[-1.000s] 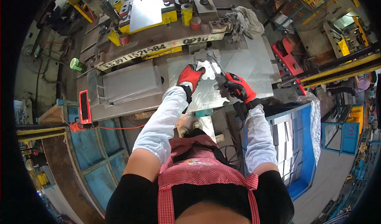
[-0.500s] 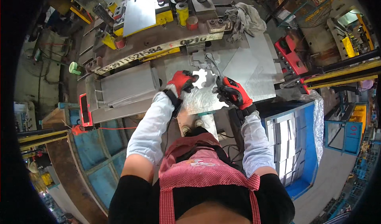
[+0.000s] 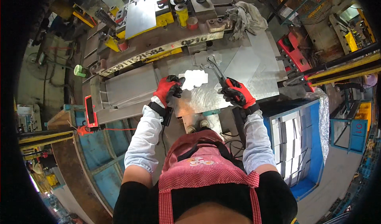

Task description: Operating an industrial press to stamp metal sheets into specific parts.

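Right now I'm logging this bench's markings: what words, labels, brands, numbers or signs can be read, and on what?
I won't transcribe them, but markings stand here:
Black letters and digits, legible: pale front edge of the die base.
Red characters, legible: blue crate at right.
Apron print: too unclear to read.

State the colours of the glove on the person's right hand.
The right-hand glove is red with black fingers, seen best in the head view.

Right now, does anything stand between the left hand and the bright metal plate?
Nothing visible: the left hand meets the bright metal plate at its left edge; the dark tool in the right hand lies to the right.
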Action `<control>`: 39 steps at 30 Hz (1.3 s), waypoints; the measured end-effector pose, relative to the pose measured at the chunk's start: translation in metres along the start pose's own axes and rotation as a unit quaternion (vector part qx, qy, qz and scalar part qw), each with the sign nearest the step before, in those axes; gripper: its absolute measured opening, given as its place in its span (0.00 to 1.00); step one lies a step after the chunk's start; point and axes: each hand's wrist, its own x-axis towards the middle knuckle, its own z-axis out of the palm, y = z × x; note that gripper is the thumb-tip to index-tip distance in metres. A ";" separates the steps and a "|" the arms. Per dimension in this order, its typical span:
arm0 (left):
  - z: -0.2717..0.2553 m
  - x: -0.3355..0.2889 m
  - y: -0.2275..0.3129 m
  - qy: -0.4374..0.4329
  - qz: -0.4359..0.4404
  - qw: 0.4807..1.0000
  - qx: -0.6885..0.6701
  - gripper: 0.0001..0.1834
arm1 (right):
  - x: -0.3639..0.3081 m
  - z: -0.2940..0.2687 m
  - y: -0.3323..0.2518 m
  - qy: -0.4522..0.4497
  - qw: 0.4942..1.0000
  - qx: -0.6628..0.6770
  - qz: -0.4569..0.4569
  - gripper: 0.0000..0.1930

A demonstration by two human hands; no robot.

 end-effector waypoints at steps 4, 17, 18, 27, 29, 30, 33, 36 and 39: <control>0.006 0.006 -0.001 0.018 0.015 1.000 0.019 0.07 | 0.004 -0.010 0.001 0.029 0.999 -0.029 0.013 0.20; 0.032 0.052 0.008 0.005 0.022 0.997 -0.077 0.05 | -0.034 -0.006 0.009 0.038 0.991 0.077 -0.106 0.14; 0.041 0.054 0.012 0.016 0.001 0.998 -0.056 0.05 | -0.044 -0.008 0.007 0.051 0.990 0.070 -0.109 0.14; 0.027 0.130 -0.020 -0.040 -0.010 0.987 -0.152 0.11 | -0.132 -0.017 0.015 0.235 0.968 -0.048 -0.067 0.11; 0.048 0.113 -0.002 -0.036 -0.030 0.984 -0.173 0.11 | -0.144 -0.029 0.015 0.230 0.959 -0.161 -0.028 0.18; 0.050 0.106 0.000 0.008 -0.001 0.987 -0.163 0.10 | -0.147 -0.022 0.011 0.230 0.960 -0.160 -0.027 0.18; 0.041 0.088 -0.009 0.002 0.108 0.984 -0.139 0.15 | -0.149 -0.016 0.016 0.191 0.971 -0.141 0.007 0.27; 0.057 0.053 -0.016 0.056 0.142 0.979 -0.134 0.25 | -0.150 -0.013 0.019 0.166 0.978 -0.121 0.025 0.25; 0.066 0.033 -0.039 0.051 0.122 0.991 -0.036 0.18 | -0.150 -0.029 0.046 0.163 0.977 -0.138 -0.002 0.24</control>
